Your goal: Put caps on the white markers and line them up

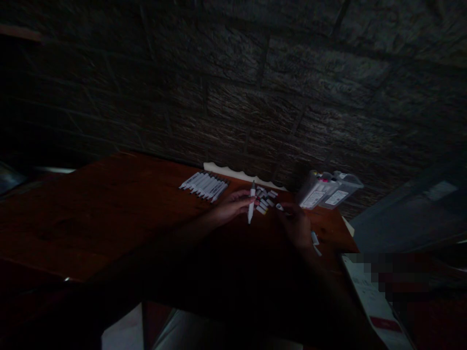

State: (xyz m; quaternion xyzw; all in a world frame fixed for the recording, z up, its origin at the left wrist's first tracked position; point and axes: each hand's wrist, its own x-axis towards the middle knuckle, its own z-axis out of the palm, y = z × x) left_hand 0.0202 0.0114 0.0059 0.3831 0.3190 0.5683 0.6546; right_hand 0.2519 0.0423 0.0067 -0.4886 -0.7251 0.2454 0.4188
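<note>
In the dim head view, my left hand (229,208) is closed on a white marker (251,211), held nearly upright with its dark tip at the top. My right hand (297,226) has its fingers pinched on a small white marker cap (279,206), apart from the marker. Between the hands, a loose pile of marker caps (261,209) lies on the brown wooden table (120,209). To the left of my left hand, several white markers (206,184) are lined up side by side.
Two clear plastic cases (315,190) with labels stand at the back right; one has coloured marker ends inside. A white wavy-edged strip (237,171) runs along the stone wall (233,92). Small pale pieces (314,238) lie beside my right wrist, and a white printed sheet (372,296) is at lower right.
</note>
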